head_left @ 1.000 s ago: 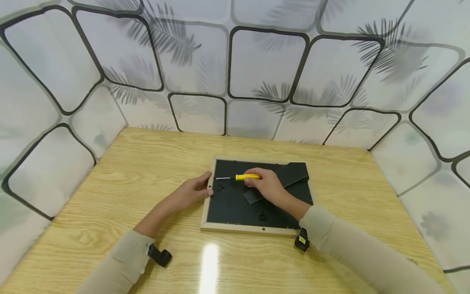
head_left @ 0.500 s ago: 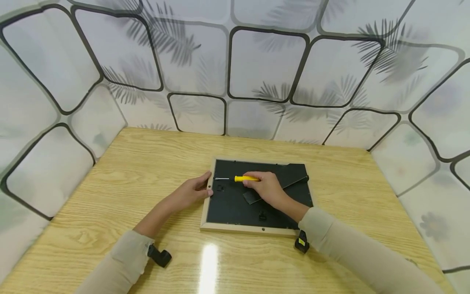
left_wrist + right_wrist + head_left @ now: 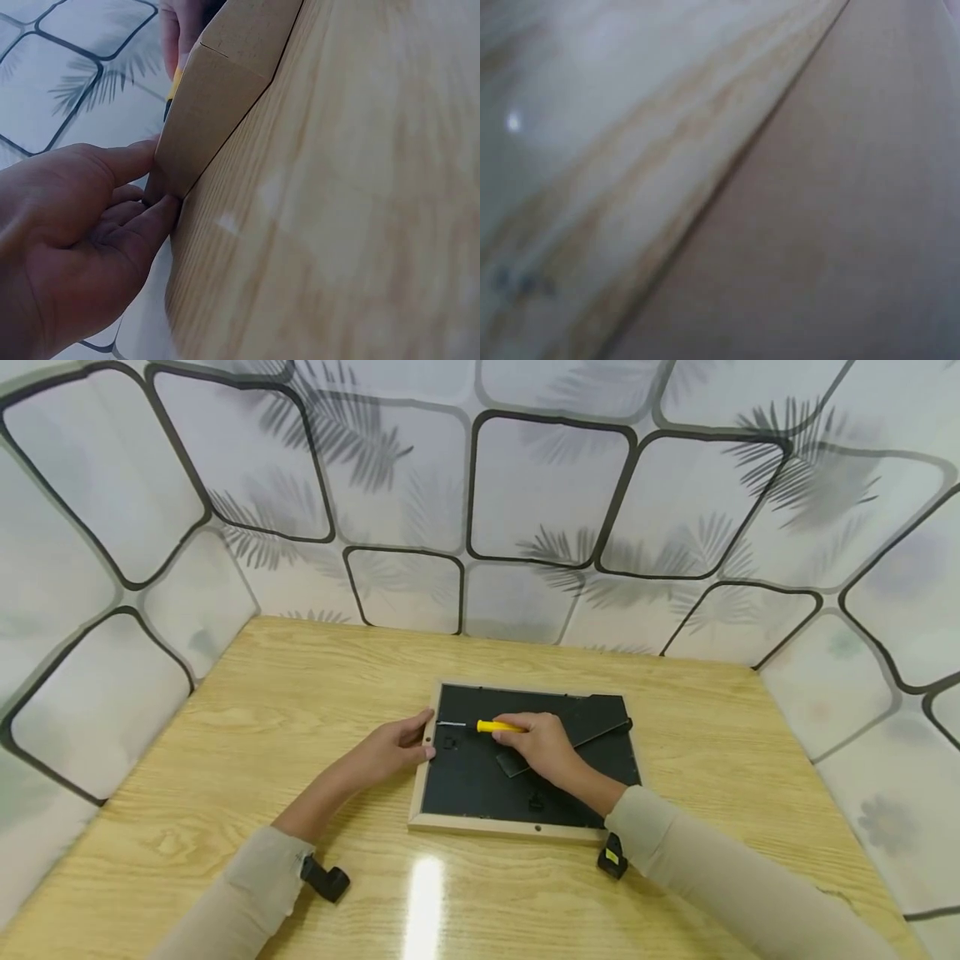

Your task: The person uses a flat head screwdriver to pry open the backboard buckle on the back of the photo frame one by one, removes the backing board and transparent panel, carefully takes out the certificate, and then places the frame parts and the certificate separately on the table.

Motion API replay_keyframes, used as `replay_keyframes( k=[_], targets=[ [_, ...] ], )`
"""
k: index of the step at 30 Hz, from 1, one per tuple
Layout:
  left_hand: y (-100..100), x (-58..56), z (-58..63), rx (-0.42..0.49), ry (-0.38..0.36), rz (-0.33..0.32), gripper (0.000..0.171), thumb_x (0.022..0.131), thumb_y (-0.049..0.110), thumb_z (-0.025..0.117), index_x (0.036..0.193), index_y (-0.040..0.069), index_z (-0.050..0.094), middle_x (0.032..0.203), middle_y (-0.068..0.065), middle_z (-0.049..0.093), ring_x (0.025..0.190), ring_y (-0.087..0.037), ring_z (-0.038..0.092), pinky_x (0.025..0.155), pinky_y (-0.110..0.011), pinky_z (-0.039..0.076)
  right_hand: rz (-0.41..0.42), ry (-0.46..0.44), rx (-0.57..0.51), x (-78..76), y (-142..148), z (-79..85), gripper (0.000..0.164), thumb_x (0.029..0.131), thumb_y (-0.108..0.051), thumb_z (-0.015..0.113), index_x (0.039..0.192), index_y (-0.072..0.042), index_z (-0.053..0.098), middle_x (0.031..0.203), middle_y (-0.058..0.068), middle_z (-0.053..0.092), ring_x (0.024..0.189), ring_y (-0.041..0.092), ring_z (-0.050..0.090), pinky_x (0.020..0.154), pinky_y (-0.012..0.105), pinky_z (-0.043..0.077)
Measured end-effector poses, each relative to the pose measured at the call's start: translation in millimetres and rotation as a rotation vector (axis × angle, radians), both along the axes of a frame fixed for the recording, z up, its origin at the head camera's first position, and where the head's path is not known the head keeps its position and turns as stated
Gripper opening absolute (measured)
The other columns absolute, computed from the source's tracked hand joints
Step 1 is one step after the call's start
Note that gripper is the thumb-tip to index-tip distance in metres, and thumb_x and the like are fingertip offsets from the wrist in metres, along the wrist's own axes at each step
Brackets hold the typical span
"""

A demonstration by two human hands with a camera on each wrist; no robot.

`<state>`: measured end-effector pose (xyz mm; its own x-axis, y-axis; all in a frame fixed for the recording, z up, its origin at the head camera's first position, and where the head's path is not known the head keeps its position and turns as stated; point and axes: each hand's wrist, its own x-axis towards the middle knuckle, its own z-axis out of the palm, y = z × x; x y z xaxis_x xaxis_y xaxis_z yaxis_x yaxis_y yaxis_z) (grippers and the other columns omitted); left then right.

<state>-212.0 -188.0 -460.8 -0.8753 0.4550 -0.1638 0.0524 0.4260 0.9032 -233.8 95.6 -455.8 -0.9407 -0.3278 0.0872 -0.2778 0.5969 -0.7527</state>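
A picture frame [image 3: 467,789] lies face down on the table, its black back up and pale wood rim around it. My left hand [image 3: 390,750] holds the rim's left side between thumb and fingers; in the left wrist view the fingertips grip the wooden edge [image 3: 214,97]. My right hand [image 3: 546,747] pinches a screwdriver [image 3: 497,727] by its yellow handle. The shaft points left, nearly flat over the backing, and its tip is right at the inner edge of the left rim. The right wrist view shows the frame's side [image 3: 817,217] close up, blurred.
A black easel stand [image 3: 600,714] lies slanted across the frame's back, partly under the right hand. Small black hangers [image 3: 536,802] are fixed to the backing. The wood-grain table [image 3: 315,685] meets patterned walls [image 3: 540,602] at the back. Each wrist wears a small black camera [image 3: 326,878].
My right hand and the screwdriver have shifted slightly left. The left hand keeps its grip on the rim, and the frame stays in place.
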Motion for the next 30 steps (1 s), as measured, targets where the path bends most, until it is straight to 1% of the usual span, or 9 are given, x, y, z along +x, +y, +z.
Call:
replay_keyframes(
  k=[3, 10, 12, 17, 22, 24, 30],
  targets=[
    [-0.2, -0.7, 0.0, 0.011, -0.012, 0.005, 0.075, 0.103, 0.023, 0.061, 0.162, 0.014, 0.017, 0.169, -0.004, 0.014, 0.152, -0.026, 0.025, 0.117, -0.043, 0.035, 0.0, 0.003, 0.007, -1.1, 0.2, 1.0, 0.034, 0.092, -0.024, 0.074, 0.124, -0.012, 0.074, 0.122, 0.008, 0.073, 0.108, 0.024, 0.07, 0.088, 0.038, 0.059],
    [-1.2, 0.7, 0.9, 0.05, -0.013, -0.019, 0.075, 0.103, 0.02, 0.059, 0.162, 0.01, 0.014, 0.169, -0.009, 0.011, 0.153, -0.03, 0.022, 0.118, -0.046, 0.033, 0.003, -0.027, -0.006, -5.0, 0.3, 5.6, 0.035, 0.092, -0.023, 0.075, 0.125, -0.013, 0.073, 0.12, 0.007, 0.074, 0.105, 0.023, 0.07, 0.085, 0.037, 0.059],
    [-1.0, 0.7, 0.8, 0.055, -0.016, -0.019, 0.075, 0.103, 0.02, 0.06, 0.162, 0.01, 0.014, 0.169, -0.008, 0.011, 0.153, -0.03, 0.022, 0.118, -0.045, 0.033, -0.001, -0.041, -0.003, -6.6, -0.2, 7.8, 0.035, 0.092, -0.024, 0.075, 0.125, -0.014, 0.073, 0.119, 0.006, 0.074, 0.104, 0.022, 0.07, 0.085, 0.036, 0.059],
    [-1.2, -1.7, -1.7, 0.035, -0.008, -0.013, 0.075, 0.103, 0.023, 0.06, 0.162, 0.012, 0.015, 0.169, -0.006, 0.012, 0.153, -0.029, 0.024, 0.118, -0.044, 0.034, -0.002, -0.057, 0.005, -10.6, -3.8, 16.7, 0.033, 0.093, -0.024, 0.074, 0.125, -0.014, 0.073, 0.115, 0.006, 0.075, 0.099, 0.018, 0.072, 0.083, 0.035, 0.059],
    [-0.8, -2.8, -1.1, 0.054, -0.017, -0.024, 0.076, 0.103, 0.022, 0.06, 0.162, 0.012, 0.014, 0.169, -0.007, 0.011, 0.153, -0.029, 0.023, 0.118, -0.043, 0.034, 0.02, -0.048, 0.009, -13.7, -9.0, 26.6, 0.031, 0.094, -0.022, 0.073, 0.123, -0.011, 0.073, 0.111, 0.005, 0.075, 0.094, 0.015, 0.073, 0.079, 0.031, 0.06],
    [-0.7, -2.4, -0.4, 0.061, -0.022, -0.029, 0.076, 0.103, 0.02, 0.06, 0.162, 0.011, 0.013, 0.169, -0.008, 0.01, 0.153, -0.03, 0.022, 0.118, -0.044, 0.034, 0.032, -0.035, 0.023, -14.5, -11.5, 30.5, 0.032, 0.094, -0.022, 0.073, 0.124, -0.011, 0.072, 0.111, 0.005, 0.075, 0.092, 0.014, 0.072, 0.078, 0.031, 0.06],
    [-1.5, -0.7, 1.2, 0.048, -0.021, -0.027, 0.076, 0.103, 0.02, 0.059, 0.162, 0.01, 0.013, 0.169, -0.01, 0.011, 0.153, -0.031, 0.023, 0.118, -0.046, 0.034, 0.031, 0.02, 0.07, -15.6, -21.7, 40.7, 0.032, 0.094, -0.024, 0.073, 0.123, -0.012, 0.071, 0.112, 0.004, 0.073, 0.085, 0.014, 0.069, 0.072, 0.031, 0.057]
  ],
)
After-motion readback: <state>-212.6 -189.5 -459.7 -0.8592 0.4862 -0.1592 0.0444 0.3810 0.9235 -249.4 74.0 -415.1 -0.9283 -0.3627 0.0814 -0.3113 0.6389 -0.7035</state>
